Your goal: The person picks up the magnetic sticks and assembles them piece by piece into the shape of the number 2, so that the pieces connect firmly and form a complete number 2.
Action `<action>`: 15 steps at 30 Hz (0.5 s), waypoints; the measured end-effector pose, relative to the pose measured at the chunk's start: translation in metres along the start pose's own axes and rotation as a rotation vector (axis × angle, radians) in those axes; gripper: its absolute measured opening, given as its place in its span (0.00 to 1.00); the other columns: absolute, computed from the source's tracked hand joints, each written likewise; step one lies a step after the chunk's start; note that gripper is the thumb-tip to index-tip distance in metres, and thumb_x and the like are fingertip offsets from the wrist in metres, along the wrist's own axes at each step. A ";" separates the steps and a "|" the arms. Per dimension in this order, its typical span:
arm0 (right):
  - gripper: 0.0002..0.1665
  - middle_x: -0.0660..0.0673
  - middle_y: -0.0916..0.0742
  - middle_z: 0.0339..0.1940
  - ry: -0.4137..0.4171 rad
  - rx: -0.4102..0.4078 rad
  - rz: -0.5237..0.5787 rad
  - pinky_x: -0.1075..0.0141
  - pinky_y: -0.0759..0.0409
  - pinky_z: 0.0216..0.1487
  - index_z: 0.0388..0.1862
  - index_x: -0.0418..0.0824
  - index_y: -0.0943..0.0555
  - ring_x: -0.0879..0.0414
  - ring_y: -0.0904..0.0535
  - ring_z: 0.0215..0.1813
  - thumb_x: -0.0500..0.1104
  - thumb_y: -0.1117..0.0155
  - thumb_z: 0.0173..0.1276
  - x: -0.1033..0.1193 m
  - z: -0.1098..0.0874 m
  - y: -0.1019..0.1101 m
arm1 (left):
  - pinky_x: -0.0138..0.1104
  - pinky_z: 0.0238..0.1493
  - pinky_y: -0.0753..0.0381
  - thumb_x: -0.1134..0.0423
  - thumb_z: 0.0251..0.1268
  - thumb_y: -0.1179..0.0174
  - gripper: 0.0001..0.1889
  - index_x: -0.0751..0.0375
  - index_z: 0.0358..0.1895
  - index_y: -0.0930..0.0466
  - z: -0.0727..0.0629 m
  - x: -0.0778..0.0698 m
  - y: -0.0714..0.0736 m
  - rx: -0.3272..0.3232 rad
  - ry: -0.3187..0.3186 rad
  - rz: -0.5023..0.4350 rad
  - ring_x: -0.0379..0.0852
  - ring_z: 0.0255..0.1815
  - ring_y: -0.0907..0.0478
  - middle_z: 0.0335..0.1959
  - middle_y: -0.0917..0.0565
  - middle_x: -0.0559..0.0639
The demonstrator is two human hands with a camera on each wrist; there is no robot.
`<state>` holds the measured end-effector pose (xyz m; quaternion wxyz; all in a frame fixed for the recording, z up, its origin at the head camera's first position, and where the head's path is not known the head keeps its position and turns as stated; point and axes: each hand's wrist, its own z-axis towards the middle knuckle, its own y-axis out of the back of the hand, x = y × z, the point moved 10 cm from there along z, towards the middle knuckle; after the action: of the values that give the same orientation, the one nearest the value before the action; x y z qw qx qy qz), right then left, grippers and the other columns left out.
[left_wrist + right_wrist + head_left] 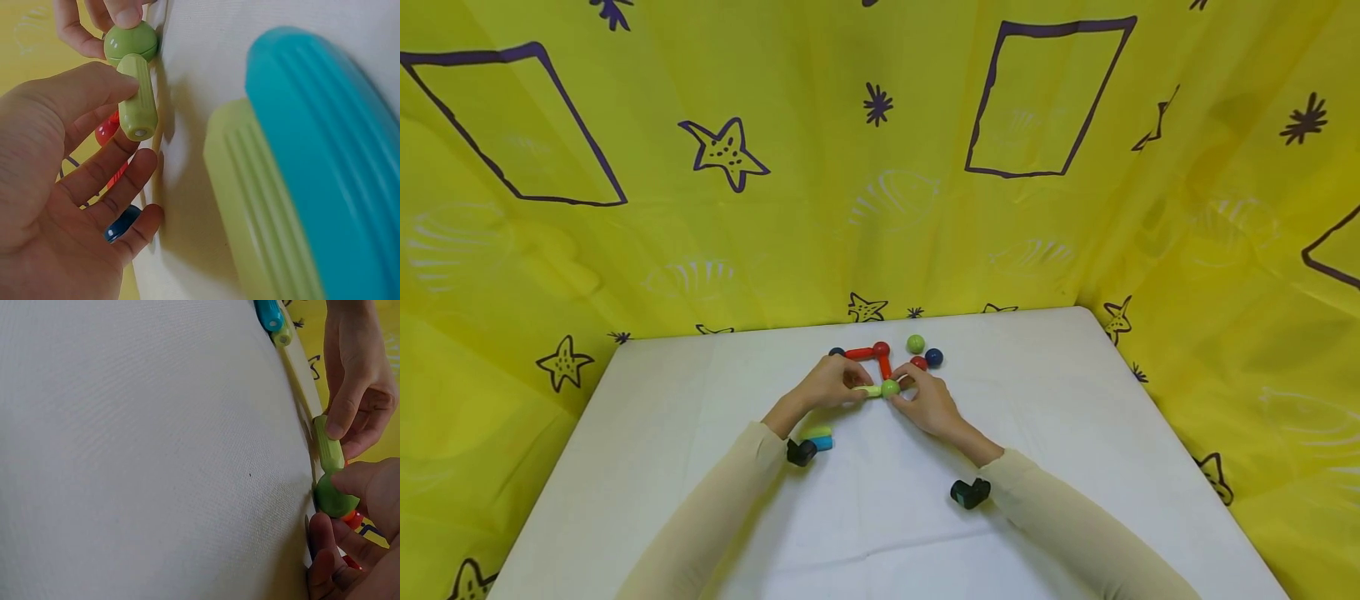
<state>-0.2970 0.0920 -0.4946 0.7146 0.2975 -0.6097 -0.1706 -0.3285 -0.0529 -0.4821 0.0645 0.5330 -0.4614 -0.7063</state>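
My left hand (832, 383) pinches a light green ribbed magnetic rod (139, 103) between thumb and fingers. One end of the rod meets a green ball (890, 388). On the other side, my right hand (931, 403) holds that ball, its thumb pressing on it in the right wrist view. From the ball a red rod (884, 367) runs back to a red ball (881, 349). Another red rod (859, 354) leads left from there to a dark blue ball (837, 352), partly hidden behind my left hand.
Beyond my right hand lie a loose green ball (915, 343), a blue ball (934, 357) and a red ball (919, 363). A blue rod (822, 443) and a light green rod (816, 432) lie beside my left wrist. Yellow curtains (805, 250) border the white table (880, 517).
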 end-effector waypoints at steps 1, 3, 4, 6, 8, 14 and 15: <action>0.14 0.45 0.11 0.43 -0.002 -0.002 0.001 0.63 0.24 0.34 0.49 0.47 0.18 0.56 0.23 0.28 0.40 0.26 0.67 0.000 0.000 0.000 | 0.32 0.40 0.20 0.68 0.62 0.28 0.05 0.60 0.40 0.09 0.000 0.000 0.000 0.000 0.000 -0.002 0.41 0.33 0.23 0.32 0.13 0.44; 0.14 0.45 0.11 0.43 -0.005 -0.006 0.000 0.63 0.24 0.33 0.49 0.47 0.18 0.56 0.23 0.27 0.40 0.26 0.67 -0.001 0.000 0.001 | 0.33 0.41 0.20 0.68 0.62 0.28 0.05 0.60 0.40 0.09 0.001 0.000 -0.001 0.001 0.000 -0.006 0.41 0.33 0.23 0.33 0.13 0.44; 0.14 0.45 0.11 0.43 -0.005 -0.007 0.000 0.63 0.24 0.33 0.49 0.47 0.18 0.56 0.23 0.27 0.40 0.26 0.67 -0.001 0.000 0.001 | 0.33 0.41 0.20 0.68 0.62 0.28 0.05 0.60 0.40 0.09 0.001 0.000 -0.001 0.002 0.000 -0.008 0.40 0.33 0.23 0.33 0.13 0.44; 0.14 0.45 0.11 0.43 -0.007 -0.010 0.000 0.63 0.24 0.33 0.49 0.47 0.18 0.56 0.24 0.27 0.40 0.26 0.67 -0.001 0.000 0.001 | 0.33 0.41 0.20 0.67 0.62 0.28 0.05 0.60 0.40 0.09 0.001 0.000 -0.001 0.005 -0.001 -0.009 0.40 0.33 0.23 0.33 0.13 0.44; 0.14 0.45 0.11 0.43 -0.006 -0.012 0.004 0.63 0.24 0.34 0.49 0.46 0.18 0.56 0.24 0.27 0.40 0.26 0.67 -0.001 -0.001 0.002 | 0.32 0.40 0.20 0.67 0.63 0.28 0.05 0.59 0.40 0.09 0.001 -0.001 -0.001 0.010 0.001 -0.010 0.40 0.33 0.23 0.33 0.13 0.44; 0.14 0.45 0.11 0.43 -0.005 -0.007 0.018 0.63 0.23 0.35 0.49 0.46 0.18 0.56 0.23 0.29 0.39 0.26 0.67 -0.001 -0.002 0.002 | 0.32 0.36 0.21 0.65 0.62 0.28 0.05 0.60 0.41 0.09 0.001 -0.003 0.002 0.042 -0.001 -0.005 0.40 0.31 0.23 0.30 0.14 0.44; 0.14 0.45 0.11 0.43 -0.005 -0.006 0.019 0.63 0.23 0.35 0.49 0.46 0.18 0.56 0.23 0.29 0.39 0.26 0.67 -0.001 -0.002 0.001 | 0.32 0.35 0.21 0.65 0.62 0.28 0.06 0.60 0.41 0.10 0.001 -0.003 0.003 0.044 -0.003 -0.002 0.41 0.31 0.23 0.30 0.15 0.44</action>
<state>-0.2956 0.0940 -0.4948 0.7155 0.2891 -0.6139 -0.1663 -0.3296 -0.0524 -0.4782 0.0514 0.5338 -0.4763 -0.6968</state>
